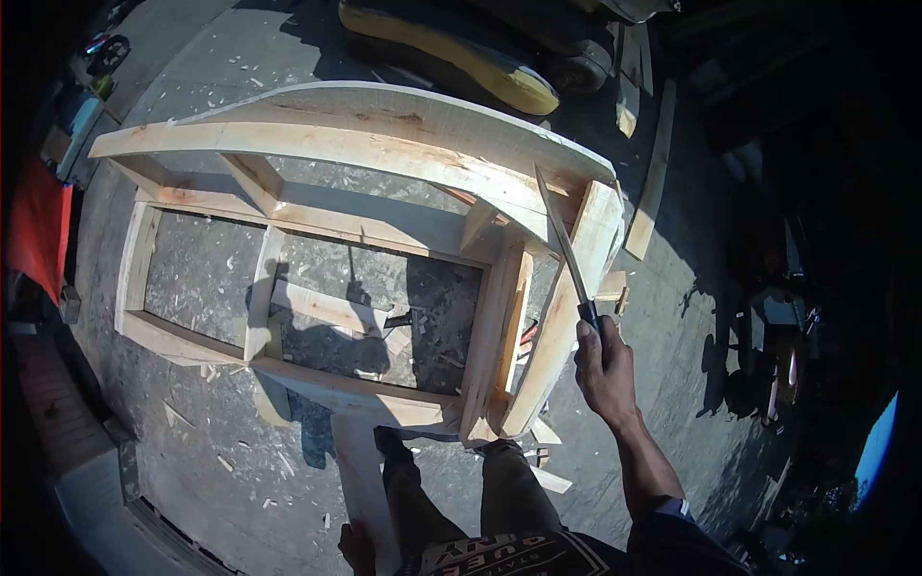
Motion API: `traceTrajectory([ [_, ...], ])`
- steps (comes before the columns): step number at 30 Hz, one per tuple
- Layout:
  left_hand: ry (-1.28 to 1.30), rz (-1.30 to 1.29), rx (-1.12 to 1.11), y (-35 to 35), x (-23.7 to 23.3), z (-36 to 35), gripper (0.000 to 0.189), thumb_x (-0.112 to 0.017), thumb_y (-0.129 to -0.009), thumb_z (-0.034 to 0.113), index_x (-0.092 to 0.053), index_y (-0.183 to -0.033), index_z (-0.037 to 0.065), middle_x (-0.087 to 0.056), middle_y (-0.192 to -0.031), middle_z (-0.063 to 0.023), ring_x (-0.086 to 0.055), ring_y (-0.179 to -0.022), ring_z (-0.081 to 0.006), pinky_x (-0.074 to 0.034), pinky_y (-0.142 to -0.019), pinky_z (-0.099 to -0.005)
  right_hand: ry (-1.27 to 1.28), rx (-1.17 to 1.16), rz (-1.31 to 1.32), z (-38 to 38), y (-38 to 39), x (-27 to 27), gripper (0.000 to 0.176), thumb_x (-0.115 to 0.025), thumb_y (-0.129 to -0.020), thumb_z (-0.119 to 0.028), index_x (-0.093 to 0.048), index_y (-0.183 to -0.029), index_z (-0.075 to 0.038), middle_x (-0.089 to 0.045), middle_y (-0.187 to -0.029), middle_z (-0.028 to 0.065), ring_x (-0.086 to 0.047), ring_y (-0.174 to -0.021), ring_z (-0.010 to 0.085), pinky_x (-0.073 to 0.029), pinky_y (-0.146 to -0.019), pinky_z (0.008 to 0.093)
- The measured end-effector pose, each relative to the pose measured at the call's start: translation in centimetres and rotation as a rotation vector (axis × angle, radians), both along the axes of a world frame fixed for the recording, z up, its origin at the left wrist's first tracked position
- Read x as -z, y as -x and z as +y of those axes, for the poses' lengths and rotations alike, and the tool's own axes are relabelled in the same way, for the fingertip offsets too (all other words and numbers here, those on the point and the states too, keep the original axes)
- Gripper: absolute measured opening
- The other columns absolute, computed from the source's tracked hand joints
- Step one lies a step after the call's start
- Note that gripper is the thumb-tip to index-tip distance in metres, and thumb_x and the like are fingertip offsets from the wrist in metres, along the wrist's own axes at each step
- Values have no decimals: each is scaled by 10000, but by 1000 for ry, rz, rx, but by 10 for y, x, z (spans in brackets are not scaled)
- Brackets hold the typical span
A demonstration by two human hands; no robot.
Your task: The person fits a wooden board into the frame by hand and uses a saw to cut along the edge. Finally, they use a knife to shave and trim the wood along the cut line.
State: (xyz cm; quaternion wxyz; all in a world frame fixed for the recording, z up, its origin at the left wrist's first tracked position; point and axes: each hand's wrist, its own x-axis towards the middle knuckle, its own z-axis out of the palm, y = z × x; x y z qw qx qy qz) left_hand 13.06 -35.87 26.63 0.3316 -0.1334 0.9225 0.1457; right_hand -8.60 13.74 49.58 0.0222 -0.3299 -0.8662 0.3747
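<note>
My right hand [606, 370] is wrapped round the black handle of a machete [562, 230]. Its long blade points up and away, over the right end of a wooden frame [538, 370]. Low in the view, my left hand [356, 548] grips the edge of a pale wooden board [363, 470], which stands beside my legs. The frame is built of light planks, with a curved board [384, 108] along its far side and crosspieces dividing its inside. The fingers of my left hand are partly in shadow.
A loose plank [322, 305] lies on the concrete inside the frame. Another long plank [653, 182] lies at the right, and wood scraps [550, 480] litter the ground by my feet. A yellow-edged dark object [461, 58] stands beyond the frame; a red cloth [38, 230] hangs at the left.
</note>
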Motion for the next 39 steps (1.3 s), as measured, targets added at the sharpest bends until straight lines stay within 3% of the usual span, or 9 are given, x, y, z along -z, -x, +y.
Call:
traceTrajectory([
  [3, 11, 40, 13, -6, 3, -8, 286, -413, -976, 320, -534, -945, 63, -538, -812, -202, -587, -721, -445, -468, -645, -557, 112, -230, 749, 18, 6, 3, 327, -479, -993, -328, -403, -914, -19, -512, -571, 108, -471, -418, 154, -372, -414, 291],
  [8, -20, 95, -91, 8, 12, 7, 357, -397, -988, 346, -547, -900, 34, -569, -826, -227, -584, -770, -470, -452, -668, -574, 34, 113, -368, 22, -30, 79, 482, -404, -998, -337, -524, -1319, 2, -592, -1097, 363, -551, -1154, 445, -434, -959, 484],
  [11, 44, 21, -233, -28, -19, -14, 509, -411, -983, 429, -577, -828, -27, -613, -795, -287, -587, -817, -500, -445, -700, -568, 313, 81, 278, -1, 34, -42, 340, -428, -1019, -374, -509, -958, -49, -373, -571, -18, -343, -428, 66, -290, -399, 223],
  [14, 40, 46, -258, -11, -11, -1, 479, -399, -993, 399, -570, -825, -15, -604, -789, -285, -591, -814, -486, -444, -705, -571, 196, -119, 980, 20, 5, 18, 361, -422, -1022, -371, -382, -862, -51, -420, -566, -10, -381, -469, 54, -307, -404, 241],
  [17, -26, 89, -216, -22, -6, -6, 483, -414, -987, 403, -568, -818, -22, -610, -800, -290, -587, -822, -493, -441, -706, -573, -267, 9, -399, 48, -90, 149, 581, -426, -974, -436, -587, -1077, 113, -635, -895, 335, -671, -751, 441, -521, -747, 461],
  [22, -26, -126, -377, 13, -81, 13, 595, -375, -997, 467, -605, -1136, -65, -651, -1081, -265, -604, -951, -436, -433, -850, -501, 478, 347, -258, 30, -11, 59, 420, -424, -1003, -372, -542, -941, 27, -423, -582, -16, -363, -401, 82, -329, -371, 273],
  [35, 38, 53, -277, -1, -23, 20, 472, -424, -958, 431, -556, -800, 6, -614, -801, -296, -584, -812, -519, -460, -710, -586, 211, -7, 927, 21, -19, 20, 386, -445, -1006, -411, -430, -885, -45, -409, -580, -21, -317, -427, 47, -258, -375, 230],
  [37, 1, 47, -302, -11, -33, 29, 465, -437, -954, 431, -558, -797, 10, -617, -800, -302, -590, -809, -519, -465, -716, -586, 614, 414, -481, 33, -94, 111, 412, -516, -963, -445, -540, -938, -34, -477, -614, 0, -434, -450, 107, -333, -387, 283],
  [39, 36, -10, -283, 2, -28, 31, 479, -458, -939, 450, -562, -800, 3, -625, -810, -316, -600, -828, -520, -474, -725, -587, 465, 98, -599, -24, -131, 116, 406, -551, -954, -407, -592, -974, -4, -466, -582, -8, -425, -405, 114, -329, -371, 298],
])
